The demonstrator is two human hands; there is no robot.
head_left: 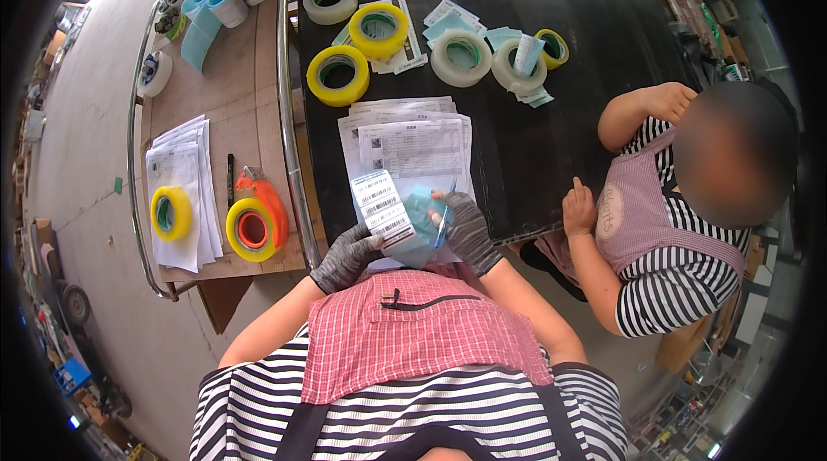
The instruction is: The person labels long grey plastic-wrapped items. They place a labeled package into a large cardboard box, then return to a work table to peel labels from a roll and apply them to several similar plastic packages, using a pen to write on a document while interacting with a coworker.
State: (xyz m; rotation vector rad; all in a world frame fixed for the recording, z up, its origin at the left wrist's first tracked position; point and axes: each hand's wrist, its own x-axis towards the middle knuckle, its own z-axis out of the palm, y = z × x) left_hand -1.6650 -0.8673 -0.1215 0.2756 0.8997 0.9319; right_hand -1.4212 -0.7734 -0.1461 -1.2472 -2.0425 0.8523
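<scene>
My left hand [349, 256], in a grey fingerless glove, pinches the lower end of a strip of white barcode labels [379, 198]. Beside the strip, a light blue label backing [417, 241] lies between my two hands. My right hand [465, 233], gloved the same way, is closed around a slim blue pen [442, 228], with its fingertips at the edge of the blue backing. Beneath all this a stack of printed sheets [413, 135] rests on the black table, its lower part hidden by the labels and my hands.
Yellow tape rolls [338, 76] and clear ones [461, 58] lie farther back on the black table [551, 129]. On the wooden cart [233, 108] at left are papers [196, 159], an orange tape dispenser [270, 202] and blue label rolls [228, 6]. Another person [659, 211] sits close at right.
</scene>
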